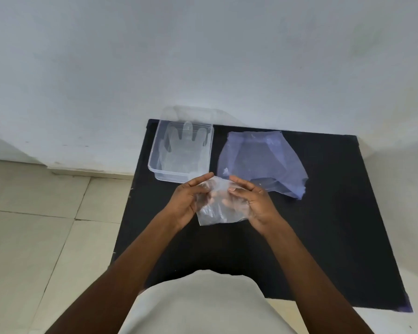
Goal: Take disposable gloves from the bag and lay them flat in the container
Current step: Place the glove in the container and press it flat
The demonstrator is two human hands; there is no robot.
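Nearest the camera, above the black rectangular tabletop (pixel 323 237), both hands hold one thin, crumpled, transparent plastic disposable glove (pixel 217 208) between them. The left hand (pixel 188 201) pinches its left edge with curled fingers, and the right hand (pixel 251 203) grips the right side, thumb on top and the other fingers partly showing through the film. Holding it at two opposite edges looks meant to pull the limp sheet open and smooth, since so light a film would fold on itself if carried by one corner. Just beyond the right hand lies the bluish translucent plastic bag (pixel 263 162), slack and flattened on the table, within easy reach; whether more gloves remain in it cannot be told. Beyond the left hand, at the table's far left corner, sits the clear rectangular plastic container (pixel 155 162), open-topped, with at least one clear glove (pixel 184 145) already spread flat inside, fingers pointing away toward the pale wall (pixel 203 56).
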